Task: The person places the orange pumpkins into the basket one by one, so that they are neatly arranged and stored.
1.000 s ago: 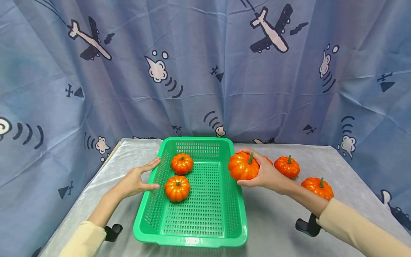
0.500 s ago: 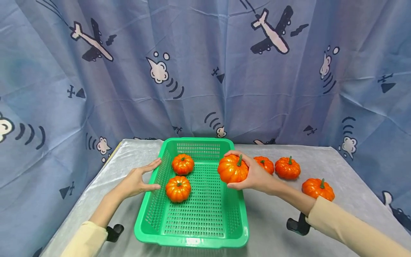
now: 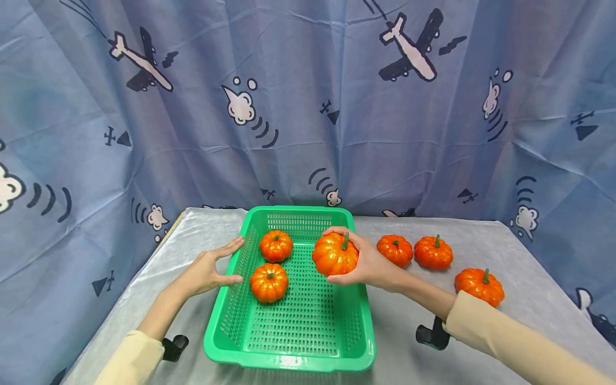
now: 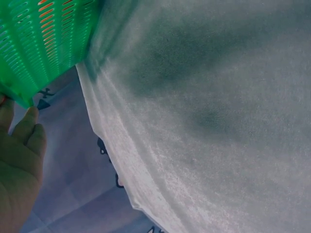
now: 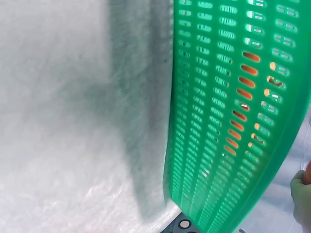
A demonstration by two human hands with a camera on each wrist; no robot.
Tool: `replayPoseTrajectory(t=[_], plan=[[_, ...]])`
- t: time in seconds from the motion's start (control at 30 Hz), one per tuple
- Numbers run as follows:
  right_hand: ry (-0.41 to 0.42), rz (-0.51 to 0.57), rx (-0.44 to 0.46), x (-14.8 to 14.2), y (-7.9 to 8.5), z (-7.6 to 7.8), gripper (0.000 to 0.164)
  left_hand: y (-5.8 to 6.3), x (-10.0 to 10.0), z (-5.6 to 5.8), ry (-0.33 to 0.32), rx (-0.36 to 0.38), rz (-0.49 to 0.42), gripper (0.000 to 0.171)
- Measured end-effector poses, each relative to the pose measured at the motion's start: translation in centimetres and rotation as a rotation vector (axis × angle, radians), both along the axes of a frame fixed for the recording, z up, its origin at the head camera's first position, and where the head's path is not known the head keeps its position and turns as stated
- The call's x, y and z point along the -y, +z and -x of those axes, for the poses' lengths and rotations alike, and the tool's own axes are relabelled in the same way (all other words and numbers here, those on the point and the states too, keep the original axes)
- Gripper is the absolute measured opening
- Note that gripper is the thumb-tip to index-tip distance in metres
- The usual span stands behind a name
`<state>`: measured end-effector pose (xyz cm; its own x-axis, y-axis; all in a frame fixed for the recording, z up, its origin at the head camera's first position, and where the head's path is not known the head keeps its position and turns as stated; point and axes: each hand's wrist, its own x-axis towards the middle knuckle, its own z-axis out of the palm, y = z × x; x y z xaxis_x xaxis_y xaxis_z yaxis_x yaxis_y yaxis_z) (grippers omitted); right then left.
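Observation:
In the head view a green plastic basket (image 3: 289, 361) with slotted walls stands on the table. Two small orange pumpkins, one at the back (image 3: 276, 246) and one nearer (image 3: 269, 283), sit along its left side. Over the basket's right half, my right hand (image 3: 363, 262) grips a third pumpkin (image 3: 332, 254), its green stem tilted up. My left hand (image 3: 207, 272) touches the basket's left rim with fingers and thumb spread. In the left wrist view the fingers (image 4: 26, 128) lie at the basket's edge; the right wrist view shows the right hand (image 5: 302, 199) beyond the rim.
Right of the basket lie three more pumpkins, one near it (image 3: 395, 250), one beside that (image 3: 433, 252) and one farther right (image 3: 479, 286). A grey cloth covers the table (image 3: 399, 331). Behind hangs a blue curtain (image 3: 298, 107) printed with airplanes.
My right hand has carried its pumpkin leftward from the basket's right rim to over the inside. A pumpkin behind that hand has come into full view. The left hand stays at the rim.

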<state>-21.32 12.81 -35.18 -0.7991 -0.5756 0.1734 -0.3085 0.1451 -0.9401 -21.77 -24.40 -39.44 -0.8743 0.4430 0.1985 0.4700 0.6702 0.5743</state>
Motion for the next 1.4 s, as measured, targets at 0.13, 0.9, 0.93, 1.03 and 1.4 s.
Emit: replayPoseTrajectory(t=[0.13,0.9,0.93,1.03,1.4], plan=[[0.030,0.023,0.009,0.8,-0.4,0.1,0.072,0.0,0.2,-0.1,0.002,0.003,-0.001,0.082],[0.112,-0.026,-0.037,4.0,0.4,0.2,0.070,0.1,0.0,-0.1,0.008,0.000,0.001,0.084],[0.118,-0.024,-0.040,4.3,0.4,0.3,0.070,0.1,0.0,0.0,0.008,-0.004,0.003,0.084],[0.145,-0.017,-0.036,4.9,0.2,0.4,0.069,0.1,0.0,-0.1,0.013,-0.008,-0.004,0.083],[0.229,-0.090,-0.049,6.8,0.1,0.4,0.072,0.0,0.0,0.1,0.015,0.005,0.001,0.083]])
